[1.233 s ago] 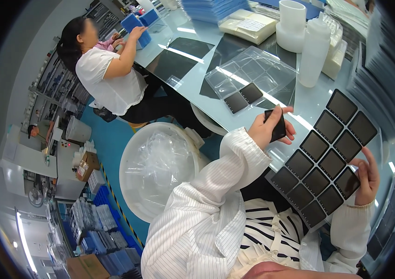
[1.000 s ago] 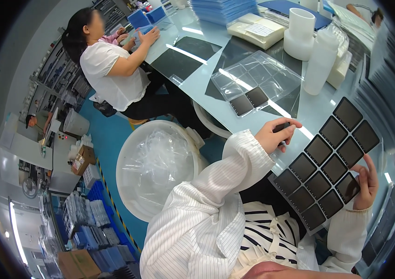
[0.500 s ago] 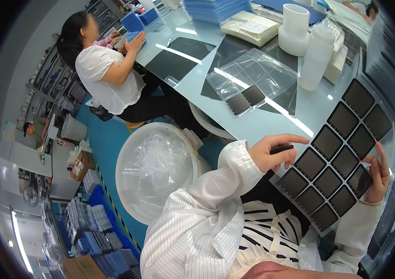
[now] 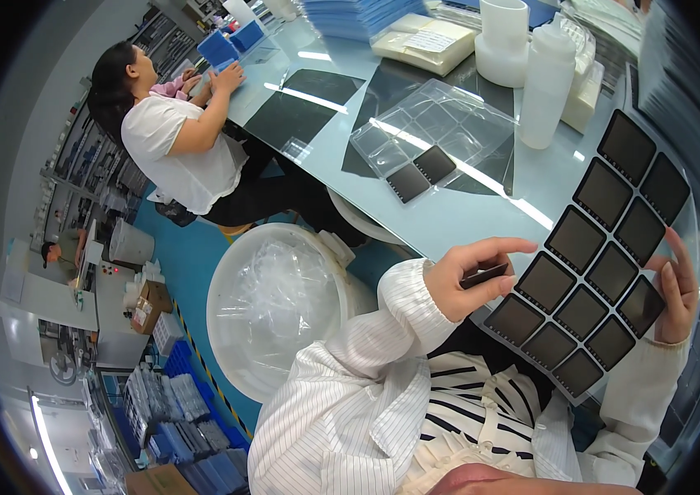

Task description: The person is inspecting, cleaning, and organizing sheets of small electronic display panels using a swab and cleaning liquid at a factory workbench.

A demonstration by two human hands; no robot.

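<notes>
A clear plastic tray [image 4: 606,240] carrying several dark square panels [image 4: 577,234] is tilted up in front of me on the right. My right hand [image 4: 676,289] grips its right edge, fingers bent around the side. Close to the tray's left edge is my left hand [image 4: 467,280], its index finger stretched toward the panels. Between the thumb and the curled fingers of that hand sits a small dark flat piece [image 4: 484,276], seen nearly edge-on. Another clear compartment tray [image 4: 449,124] lies on the glass-topped table [image 4: 383,210], with two dark panels [image 4: 421,174] in its near corner.
Beside my left arm stands a white bin [image 4: 222,330] of crumpled clear plastic. White bottles [image 4: 546,87], a wrapped pack [image 4: 426,43] and blue stacked sheets [image 4: 358,16] are on the table's far side. A co-worker [image 4: 168,140] sits at the far left edge.
The held tray appears slightly higher and its angle has shifted a little. My left hand, still with the dark piece, has tilted it. The co-worker's hands have moved slightly.
</notes>
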